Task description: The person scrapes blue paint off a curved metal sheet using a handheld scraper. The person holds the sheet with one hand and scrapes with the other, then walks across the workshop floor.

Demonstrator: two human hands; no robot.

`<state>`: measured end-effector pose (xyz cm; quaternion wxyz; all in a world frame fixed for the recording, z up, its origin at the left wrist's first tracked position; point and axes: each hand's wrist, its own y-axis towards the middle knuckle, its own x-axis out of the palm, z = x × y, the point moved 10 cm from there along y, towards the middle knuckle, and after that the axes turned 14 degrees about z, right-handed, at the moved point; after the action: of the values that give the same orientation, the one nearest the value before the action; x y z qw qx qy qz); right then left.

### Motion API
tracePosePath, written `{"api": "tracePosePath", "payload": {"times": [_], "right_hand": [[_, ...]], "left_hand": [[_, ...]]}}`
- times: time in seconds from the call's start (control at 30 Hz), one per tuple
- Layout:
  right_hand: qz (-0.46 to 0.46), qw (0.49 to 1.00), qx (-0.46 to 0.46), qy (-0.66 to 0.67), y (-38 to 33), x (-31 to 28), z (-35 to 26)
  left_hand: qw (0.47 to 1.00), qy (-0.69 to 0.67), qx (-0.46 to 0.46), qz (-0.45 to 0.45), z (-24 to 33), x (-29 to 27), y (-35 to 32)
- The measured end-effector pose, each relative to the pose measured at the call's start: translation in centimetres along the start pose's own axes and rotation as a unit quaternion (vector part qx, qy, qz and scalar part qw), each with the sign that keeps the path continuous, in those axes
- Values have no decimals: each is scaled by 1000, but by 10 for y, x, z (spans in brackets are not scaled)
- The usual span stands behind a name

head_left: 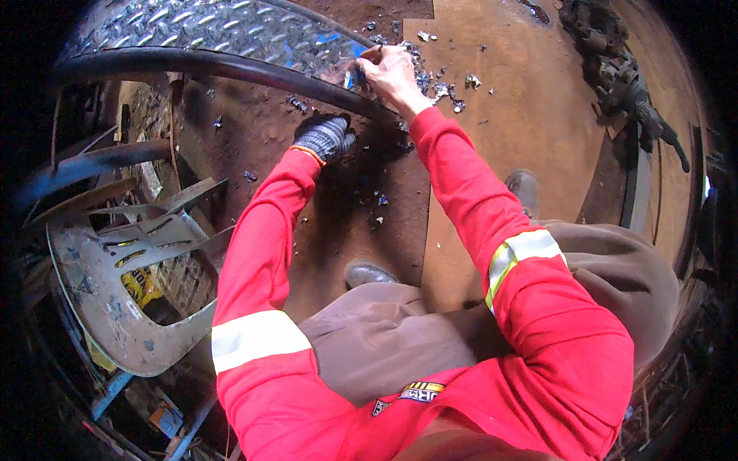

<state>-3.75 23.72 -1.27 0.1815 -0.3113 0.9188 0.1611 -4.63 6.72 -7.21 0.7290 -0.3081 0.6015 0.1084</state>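
My right hand (pixel 390 75), bare, is at the corner of a diamond-tread metal plate (pixel 207 31). Its fingers are pinched together over a small blue and white patch; what they hold is too small to make out. A dark round tube (pixel 223 65) edges the plate and curves down toward this hand. Just below the tube is my left hand (pixel 324 137), in a grey knit glove with a dark palm side. Its fingers look curled, and whatever is in them is hidden. Blue marks show on the plate's surface near my right hand.
Silvery and blue shreds (pixel 442 92) lie scattered on the brown floor around the corner. A worn plastic chair (pixel 138 330) lies at the left among metal bars and a blue pipe (pixel 92 169). Dark greasy machine parts (pixel 626 84) sit at the far right beside a brown sheet (pixel 507 107).
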Motion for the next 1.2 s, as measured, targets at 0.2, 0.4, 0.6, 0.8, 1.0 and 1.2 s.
{"api": "tracePosePath", "payload": {"times": [0.2,0.4,0.6,0.8,1.0,1.2], "right_hand": [[23,999,-49,-2,2,0,-3],[38,998,-46,-17,4,3,1],[7,1000,-21,20,11,4,9],[-31,999,-17,30,11,4,6],[-2,999,-43,12,11,7,6],[10,997,-67,36,4,0,2]], "left_hand": [[999,14,-17,-27,5,-9,-3],[999,15,-15,-44,2,-2,-1],[1000,4,3,-17,1,3,1],[1000,4,5,-17,0,9,2],[1000,8,21,4,1,11,4],[998,-3,-20,-63,2,5,0]]}}
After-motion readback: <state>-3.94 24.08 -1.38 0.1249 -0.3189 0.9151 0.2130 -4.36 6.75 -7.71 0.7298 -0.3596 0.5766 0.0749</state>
